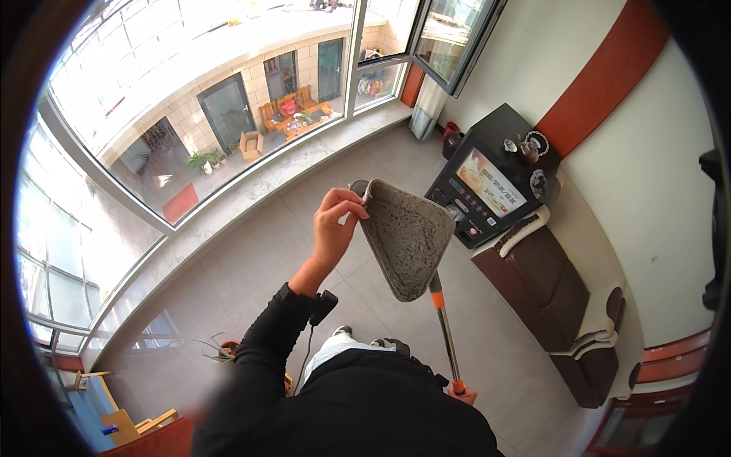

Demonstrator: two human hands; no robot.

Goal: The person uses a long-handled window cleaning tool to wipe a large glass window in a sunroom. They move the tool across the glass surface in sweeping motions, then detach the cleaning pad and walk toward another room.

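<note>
A triangular flat mop is raised in front of me, its grey, soiled-looking mop pad (408, 240) facing up toward my view. My left hand (337, 220) pinches the rim of the pad at its upper left corner between thumb and fingers. From the mop head a metal pole (448, 337) with orange collars slants down toward my right side. Around the pole's lower orange collar, my right hand (465, 394) is closed; my body partly hides it. Behind that corner a dark part of the mop head (359, 187) sticks out.
Grey floor tiles (257, 274) lie below. A black drinks machine (485, 177) bears glassware on top, beside a brown and cream sofa (542, 280). Along the windows runs a marble sill (245, 197). One window sash (457, 40) stands open. A potted plant (228, 348) is at left.
</note>
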